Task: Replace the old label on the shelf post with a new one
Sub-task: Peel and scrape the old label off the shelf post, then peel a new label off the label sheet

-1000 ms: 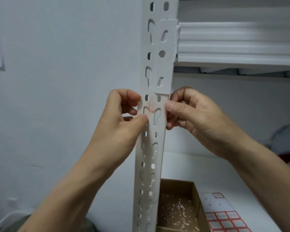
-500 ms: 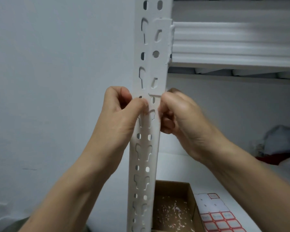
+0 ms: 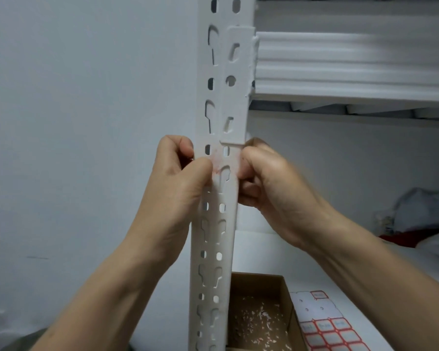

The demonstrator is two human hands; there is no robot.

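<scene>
The white perforated shelf post (image 3: 213, 244) runs upright through the middle of the head view. A faint pink remnant of the old label (image 3: 219, 162) shows on its front, just below the beam bracket. My left hand (image 3: 178, 188) grips the post's left edge, its thumb pressed on the front beside the remnant. My right hand (image 3: 274, 183) holds the right edge at the same height, thumb against the post and fingers curled behind it. A sheet of new red-bordered labels (image 3: 325, 325) lies on the lower shelf at the bottom right.
An open cardboard box (image 3: 259, 281) holding paper scraps stands on the lower shelf right of the post. A white shelf beam (image 3: 340, 62) crosses above right. A bare wall fills the left. Crumpled cloth (image 3: 421, 211) lies at the far right.
Both hands have slid a little up the post toward the bracket's lower end. My right thumb has closed in against the post's right edge.
</scene>
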